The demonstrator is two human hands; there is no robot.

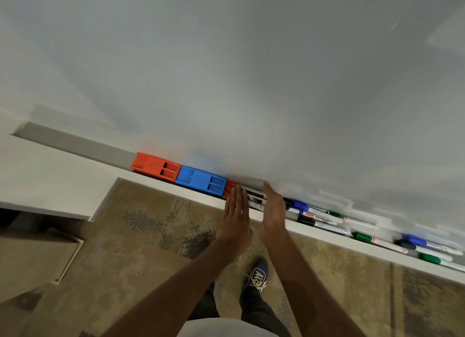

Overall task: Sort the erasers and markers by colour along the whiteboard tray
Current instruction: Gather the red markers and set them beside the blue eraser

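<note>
A red eraser (154, 166) and a blue eraser (201, 180) lie end to end in the whiteboard tray (75, 145). Right of the blue eraser lie red-capped markers (231, 188), bracketed by my two flat hands. My left hand (236, 218) is open, fingertips at the red caps. My right hand (273, 208) is open, edge-on across the marker barrels. Further right lie mixed markers: blue (300, 205), black (305, 220), green (362, 236), another blue (414, 239) and green (430, 258).
The whiteboard (251, 72) fills the upper view. Below the tray's white front lip (327, 236) is patterned carpet (151, 236). A pale ledge (50, 180) sits at the left. My dark shoe (256, 278) stands on the floor under the hands.
</note>
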